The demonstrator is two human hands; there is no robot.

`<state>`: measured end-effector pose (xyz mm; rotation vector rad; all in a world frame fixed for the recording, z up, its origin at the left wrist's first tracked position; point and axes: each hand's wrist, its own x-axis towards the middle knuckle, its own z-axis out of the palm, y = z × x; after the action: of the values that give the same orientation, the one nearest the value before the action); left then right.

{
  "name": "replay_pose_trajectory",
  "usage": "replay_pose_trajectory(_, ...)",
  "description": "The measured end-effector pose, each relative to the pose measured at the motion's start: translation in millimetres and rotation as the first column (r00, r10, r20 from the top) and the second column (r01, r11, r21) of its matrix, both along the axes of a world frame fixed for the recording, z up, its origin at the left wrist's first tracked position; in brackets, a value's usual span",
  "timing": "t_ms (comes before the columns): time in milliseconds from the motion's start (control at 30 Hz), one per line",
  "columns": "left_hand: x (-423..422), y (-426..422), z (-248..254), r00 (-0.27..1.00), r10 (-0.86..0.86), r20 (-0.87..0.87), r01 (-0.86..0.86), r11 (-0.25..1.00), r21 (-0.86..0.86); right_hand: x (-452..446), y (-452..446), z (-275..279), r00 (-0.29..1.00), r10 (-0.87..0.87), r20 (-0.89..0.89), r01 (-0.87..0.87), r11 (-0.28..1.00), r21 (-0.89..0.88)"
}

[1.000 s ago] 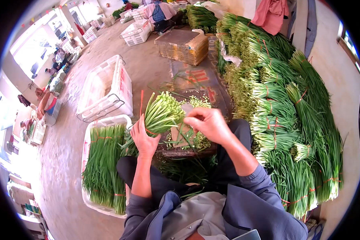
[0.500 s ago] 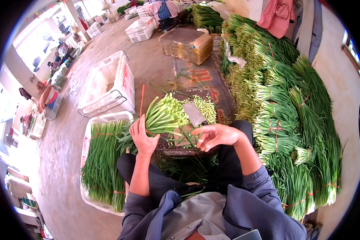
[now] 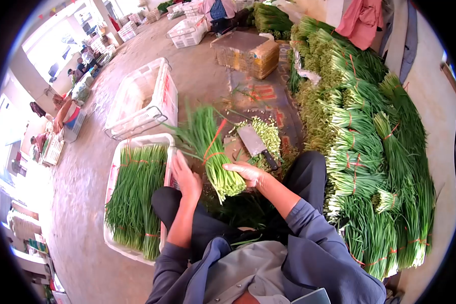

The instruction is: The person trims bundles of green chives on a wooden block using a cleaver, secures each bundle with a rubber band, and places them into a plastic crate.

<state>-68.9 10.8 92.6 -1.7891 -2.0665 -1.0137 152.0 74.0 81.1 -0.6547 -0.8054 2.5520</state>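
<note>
Clearance: 1 gap separates the left hand [image 3: 188, 180] from the green bunch [image 3: 219, 163] in the right hand [image 3: 249, 174]. Obstructions — filled crate [image 3: 169, 161] just beside the left fingers; cleaver [image 3: 252, 140] beyond the right hand; stacked bundles [image 3: 359, 167] along the right side. Bare floor [image 3: 81, 172] extends left of the filled crate.

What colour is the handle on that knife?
The knife handle is black; it shows best in the head view.
</note>
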Motion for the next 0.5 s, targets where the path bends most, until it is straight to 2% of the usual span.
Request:
replay_pose_trajectory(33, -13, -6, -36, 0.931, -0.026, 0.363, 0.068, 0.993, -0.102, 0, -5, -7, 0.999, -0.018, 0.031, 0.020, 0.997, -0.072)
replay_pose_trajectory(67, -20, -7, -70, 0.472, 0.108, 0.875, 0.160, 0.966, -0.205, 0, -6, -17, 0.999, -0.009, 0.032, 0.012, 0.996, -0.086)
replay_pose_trajectory(100, -20, -15, -77, 0.157, 0.210, 0.965, 0.278, 0.928, -0.247, 1, -9, -31, 0.998, -0.028, 0.048, 0.030, 0.998, -0.056)
replay_pose_trajectory(133, -13, -20, -78, -0.172, 0.322, 0.931, 0.393, 0.889, -0.235, 2, -12, -38, 0.997, -0.044, 0.066, 0.045, 0.999, -0.022)
replay_pose_trajectory(167, -2, -23, -80, -0.288, 0.342, 0.894, 0.440, 0.877, -0.194, 2, -13, -44, 0.997, -0.056, 0.060, 0.053, 0.997, 0.048)
replay_pose_trajectory(200, 15, -24, -69, -0.398, 0.362, 0.843, 0.480, 0.865, -0.145, 1, -16, -42, 0.997, -0.039, 0.071, 0.037, 0.999, 0.038)
replay_pose_trajectory(233, 29, -23, -57, -0.476, 0.257, 0.841, 0.534, 0.844, 0.045, 1, -21, -35, 0.989, -0.090, 0.115, 0.068, 0.981, 0.181)
replay_pose_trajectory(267, 31, -19, -52, -0.520, 0.209, 0.828, 0.547, 0.826, 0.136, 1, -23, -30, 0.978, -0.145, 0.149, 0.090, 0.942, 0.324)
replay_pose_trajectory(333, 32, -4, -40, -0.455, 0.181, 0.872, 0.573, 0.809, 0.131, 1, -22, -23, 0.977, -0.097, 0.189, 0.024, 0.935, 0.354)
replay_pose_trajectory(400, 27, 15, -28, -0.488, 0.145, 0.861, 0.482, 0.867, 0.128, 5, -26, -13, 0.949, -0.104, 0.296, -0.078, 0.836, 0.544)
replay_pose_trajectory(433, 26, 22, -18, -0.555, 0.070, 0.829, 0.422, 0.882, 0.208, 8, -25, -16, 0.942, -0.103, 0.319, -0.124, 0.777, 0.617)
replay_pose_trajectory(467, 12, 35, -35, -0.648, 0.034, 0.761, 0.389, 0.874, 0.292, 13, -23, -18, 0.940, -0.087, 0.330, -0.144, 0.775, 0.615)
replay_pose_trajectory(500, 9, 42, -35, -0.679, 0.003, 0.734, 0.371, 0.864, 0.339, 18, -24, -8, 0.959, -0.030, 0.281, -0.148, 0.794, 0.590)
